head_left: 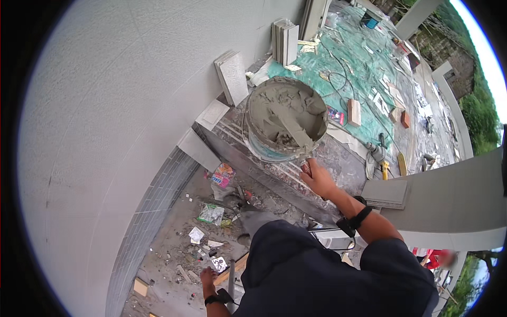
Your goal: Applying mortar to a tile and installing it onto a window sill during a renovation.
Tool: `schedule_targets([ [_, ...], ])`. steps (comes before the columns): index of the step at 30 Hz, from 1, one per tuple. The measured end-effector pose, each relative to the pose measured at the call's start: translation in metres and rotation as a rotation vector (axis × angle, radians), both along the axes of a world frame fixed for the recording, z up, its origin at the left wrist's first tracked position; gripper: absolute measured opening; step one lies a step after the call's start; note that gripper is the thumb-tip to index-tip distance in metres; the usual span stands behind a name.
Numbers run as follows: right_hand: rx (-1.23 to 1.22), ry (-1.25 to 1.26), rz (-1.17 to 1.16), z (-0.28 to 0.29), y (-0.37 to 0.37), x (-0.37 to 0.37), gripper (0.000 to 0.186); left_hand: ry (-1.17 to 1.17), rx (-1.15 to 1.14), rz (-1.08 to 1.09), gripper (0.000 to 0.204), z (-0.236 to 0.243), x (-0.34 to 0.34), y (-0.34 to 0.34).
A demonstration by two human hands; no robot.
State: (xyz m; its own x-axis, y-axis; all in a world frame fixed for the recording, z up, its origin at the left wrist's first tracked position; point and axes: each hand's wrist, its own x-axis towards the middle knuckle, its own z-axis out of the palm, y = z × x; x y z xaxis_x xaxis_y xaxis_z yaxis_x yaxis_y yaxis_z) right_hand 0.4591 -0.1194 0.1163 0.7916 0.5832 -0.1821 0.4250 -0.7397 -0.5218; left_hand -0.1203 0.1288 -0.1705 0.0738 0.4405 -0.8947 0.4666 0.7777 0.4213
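A round bucket [259, 150] of wet grey mortar [272, 100] stands on the stone ledge in front of me. My right hand [319, 179] is closed round the reddish handle of a trowel [297, 131] at the bucket's near rim. The trowel's blade, coated in mortar, lies over the mortar inside. My left hand [208, 276] hangs low at my left side above the littered floor, fingers curled. Whatever it may hold is too small to make out. Close by on the floor is a pale, shiny square scrap [218, 263].
Tile stacks lean near the wall [231, 76] [285, 42]; another tile stack [385, 193] lies right. A power tool [376, 152] rests on the ledge. Beyond, green sheeting [338, 58] carries cables and a brick [354, 112]. Rubble and wrappers [211, 213] litter the floor.
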Motion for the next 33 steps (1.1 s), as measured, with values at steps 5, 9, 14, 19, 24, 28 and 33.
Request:
schedule_targets([
  [5, -0.104, -0.176, -0.125, -0.036, -0.029, 0.011, 0.037, -0.160, 0.026, -0.034, 0.014, 0.018, 0.016, 0.002],
  [9, -0.166, -0.201, -0.130, -0.055, -0.029, 0.021, 0.034, -0.039, 0.082, -0.103, 0.014, 0.041, 0.028, 0.006],
  [14, -0.310, -0.225, -0.058, -0.045, -0.071, 0.006, 0.032, -0.097, 0.032, -0.149, 0.012, 0.027, 0.049, 0.022],
  [19, -0.488, -0.116, -0.007, 0.013, -0.136, -0.040, 0.031, -0.201, 0.054, -0.243, 0.011, -0.006, 0.096, 0.045],
  [24, -0.314, 0.008, -0.034, 0.075, -0.159, -0.059, 0.041, -0.285, 0.188, -0.278, 0.009, -0.009, 0.129, 0.050],
  [28, 0.190, 0.230, -0.067, 0.078, -0.114, -0.022, 0.037, -0.235, 0.128, -0.225, 0.009, -0.007, 0.116, 0.043],
  [33, 0.489, 0.323, -0.343, 0.046, -0.026, 0.018, 0.037, -0.147, 0.060, -0.139, 0.007, -0.002, 0.058, 0.026],
])
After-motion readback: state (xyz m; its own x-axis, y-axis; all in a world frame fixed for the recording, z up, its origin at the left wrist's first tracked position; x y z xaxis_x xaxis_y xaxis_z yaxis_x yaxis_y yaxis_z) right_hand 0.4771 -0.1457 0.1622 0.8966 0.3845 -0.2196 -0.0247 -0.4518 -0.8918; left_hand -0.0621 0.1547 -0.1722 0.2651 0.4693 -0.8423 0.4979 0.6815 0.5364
